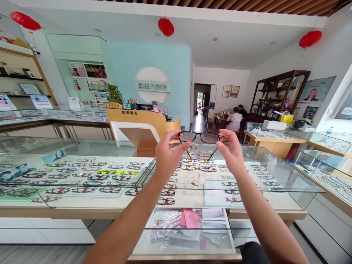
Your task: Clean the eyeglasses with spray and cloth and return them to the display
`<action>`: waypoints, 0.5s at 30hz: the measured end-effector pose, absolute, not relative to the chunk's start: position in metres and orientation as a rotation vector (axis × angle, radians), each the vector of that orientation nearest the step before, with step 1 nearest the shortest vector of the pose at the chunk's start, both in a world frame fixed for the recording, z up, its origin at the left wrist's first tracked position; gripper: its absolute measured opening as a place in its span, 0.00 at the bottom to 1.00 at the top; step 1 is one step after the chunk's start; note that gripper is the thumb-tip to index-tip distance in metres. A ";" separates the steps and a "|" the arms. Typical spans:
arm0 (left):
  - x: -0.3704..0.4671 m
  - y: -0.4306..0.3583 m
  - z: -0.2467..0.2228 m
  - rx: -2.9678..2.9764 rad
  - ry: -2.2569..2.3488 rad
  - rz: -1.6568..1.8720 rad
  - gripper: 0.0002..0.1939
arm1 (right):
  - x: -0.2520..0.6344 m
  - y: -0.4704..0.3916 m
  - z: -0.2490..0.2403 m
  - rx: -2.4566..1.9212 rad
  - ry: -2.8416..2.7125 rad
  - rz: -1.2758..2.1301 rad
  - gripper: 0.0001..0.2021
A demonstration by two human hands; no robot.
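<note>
Two bare forearms reach upward from the bottom edge, nearest the view. Between the hands is one pair of black-rimmed eyeglasses, raised above the glass-topped white bench, its two temples showing below the lenses. The left hand has its grip on one side of the rim, the right hand on the other, thumbs toward the camera. Beneath lie one crumpled beige cloth and many spectacle frames in rows (too small and overlapped to count surely). One open white drawer below contains pink papers and clear plastic bags. Farther off are one curved yellow-and-white reception desk, two seated people, four framed sheets on the wall, and three red lanterns overhead.
</note>
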State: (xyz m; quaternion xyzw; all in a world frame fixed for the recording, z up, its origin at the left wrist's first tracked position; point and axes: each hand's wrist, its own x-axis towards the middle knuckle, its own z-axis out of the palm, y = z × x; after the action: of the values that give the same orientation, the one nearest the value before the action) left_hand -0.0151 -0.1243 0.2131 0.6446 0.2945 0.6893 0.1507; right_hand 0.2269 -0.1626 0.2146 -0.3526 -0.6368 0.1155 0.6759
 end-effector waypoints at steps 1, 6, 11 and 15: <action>-0.015 -0.125 0.213 1.847 0.854 1.986 0.33 | 0.222 -0.164 0.210 -0.799 -1.439 0.205 0.26; -0.013 -0.128 0.209 1.837 0.863 2.001 0.32 | 0.206 -0.163 0.203 -0.839 -1.444 0.089 0.24; -0.009 -0.131 0.205 1.815 0.901 2.004 0.31 | 0.203 -0.164 0.204 -0.841 -1.404 0.078 0.24; -0.005 -0.134 0.204 1.855 0.948 2.048 0.30 | 0.205 -0.164 0.202 -0.836 -1.396 0.116 0.24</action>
State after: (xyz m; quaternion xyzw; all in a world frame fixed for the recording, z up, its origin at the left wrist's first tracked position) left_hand -0.0054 -0.1335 0.2040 0.6311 0.3226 0.6968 0.1098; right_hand 0.2050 -0.1638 0.2018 -0.3731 -0.6232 0.0516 0.6854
